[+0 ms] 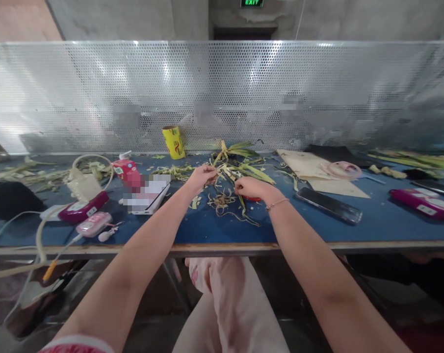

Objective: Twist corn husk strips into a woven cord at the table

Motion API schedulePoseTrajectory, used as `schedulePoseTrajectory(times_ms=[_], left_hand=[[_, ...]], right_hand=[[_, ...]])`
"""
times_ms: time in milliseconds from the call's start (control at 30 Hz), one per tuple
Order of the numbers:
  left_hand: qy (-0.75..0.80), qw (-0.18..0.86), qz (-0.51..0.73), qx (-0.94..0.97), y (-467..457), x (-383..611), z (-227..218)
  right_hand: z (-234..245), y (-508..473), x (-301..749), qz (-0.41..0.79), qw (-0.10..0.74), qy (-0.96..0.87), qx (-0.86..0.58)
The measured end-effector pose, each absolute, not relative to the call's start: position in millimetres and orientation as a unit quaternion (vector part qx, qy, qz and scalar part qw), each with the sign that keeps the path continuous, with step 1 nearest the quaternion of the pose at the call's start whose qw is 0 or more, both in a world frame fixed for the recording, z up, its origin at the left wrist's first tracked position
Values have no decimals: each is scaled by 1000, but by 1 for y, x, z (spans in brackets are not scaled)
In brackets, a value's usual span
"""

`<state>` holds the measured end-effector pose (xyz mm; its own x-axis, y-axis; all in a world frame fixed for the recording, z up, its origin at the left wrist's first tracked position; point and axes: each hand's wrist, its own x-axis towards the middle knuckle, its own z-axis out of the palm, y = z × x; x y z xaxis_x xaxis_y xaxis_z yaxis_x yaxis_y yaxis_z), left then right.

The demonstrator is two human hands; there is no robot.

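Note:
My left hand (200, 177) is closed in a pinch on a bundle of pale green plant leaves (240, 166) lying on the blue table (317, 225). My right hand (251, 188) is closed around a red-handled tool (251, 198), mostly hidden under the palm, beside the same leaves. Dry trimmed strands and roots (223, 202) lie scattered just below both hands. A thin bracelet circles my right wrist.
A yellow cup (173, 141) stands by the perforated metal screen (222, 93). A black phone (328, 205) and brown paper (317, 169) lie right of my hands. A magenta device (422, 203) sits far right. Pink gadgets (84, 208), cables and a red-white carton (126, 169) sit left.

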<state>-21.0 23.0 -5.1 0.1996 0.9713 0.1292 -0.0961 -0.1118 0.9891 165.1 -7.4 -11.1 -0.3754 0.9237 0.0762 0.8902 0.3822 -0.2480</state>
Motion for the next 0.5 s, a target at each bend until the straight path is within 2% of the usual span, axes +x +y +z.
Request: schedulePoseTrajectory(times_ms=[67, 133, 300, 400, 500], left_hand=[[391, 536, 492, 564, 20, -21, -3], [387, 535, 487, 572, 19, -20, -2], [381, 545, 487, 566, 19, -20, -3], [386, 545, 488, 562, 20, -20, -3], [380, 546, 487, 566, 22, -21, -5]], right_hand=[[-7, -10, 166, 72, 135, -817, -556], [-5, -11, 166, 97, 205, -795, -563], [-5, -7, 160, 297, 424, -699, -493], [-7, -5, 157, 342, 483, -674, -442], [-8, -6, 156, 349, 502, -671, -419]])
